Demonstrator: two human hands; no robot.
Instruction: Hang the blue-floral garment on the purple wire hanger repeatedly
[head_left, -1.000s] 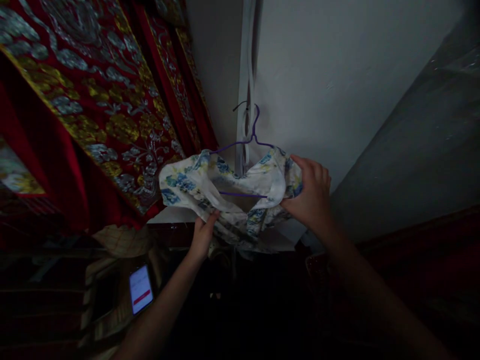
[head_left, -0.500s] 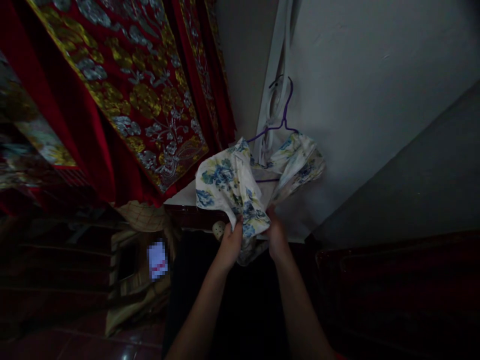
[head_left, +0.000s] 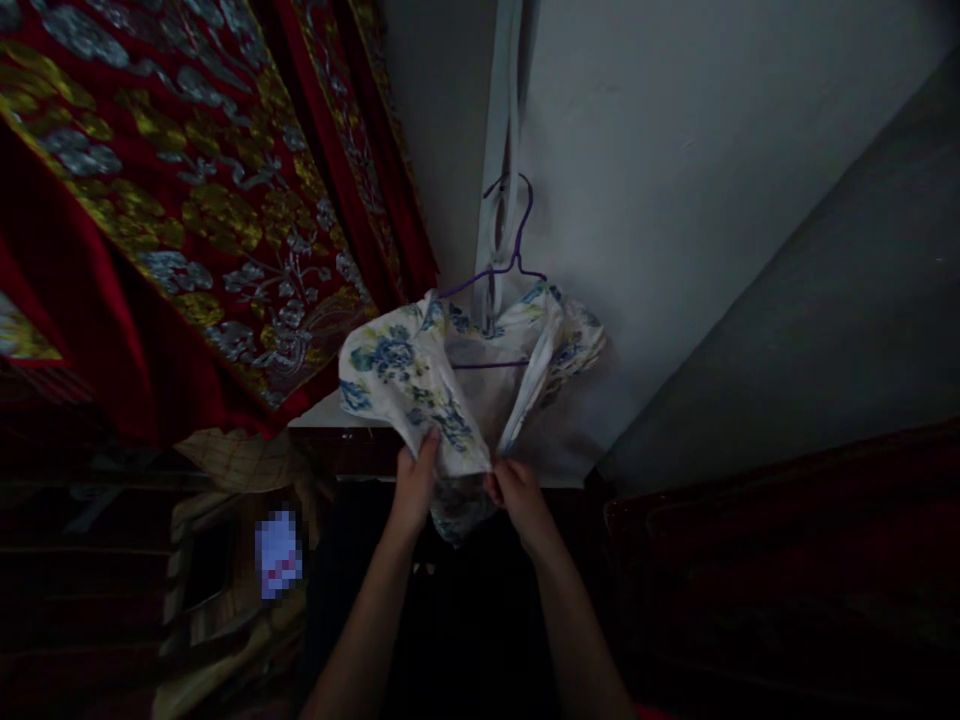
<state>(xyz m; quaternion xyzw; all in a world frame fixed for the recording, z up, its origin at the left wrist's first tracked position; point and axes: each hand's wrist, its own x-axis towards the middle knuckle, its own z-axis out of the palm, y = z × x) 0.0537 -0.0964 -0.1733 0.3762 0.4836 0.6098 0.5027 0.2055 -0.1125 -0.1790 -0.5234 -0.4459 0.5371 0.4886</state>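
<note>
A white garment with blue and yellow flowers (head_left: 409,375) hangs on a purple wire hanger (head_left: 517,255) hooked high on the pale wall. My left hand (head_left: 414,485) is closed on the garment's left front edge near the bottom. My right hand (head_left: 516,495) pinches the right front edge close beside it. Both hands sit below the hanger, almost touching, with the cloth bunched between them.
A red cloth with gold and silver embroidery (head_left: 187,200) hangs at the left. A white vertical strip (head_left: 504,120) runs up the wall behind the hanger. A lit phone screen (head_left: 277,553) glows at lower left among dark furniture. A dark surface (head_left: 787,560) fills the lower right.
My right hand left the garment's right shoulder and came down to its lower front. Both hands now hold the front edges together below the hanger.
</note>
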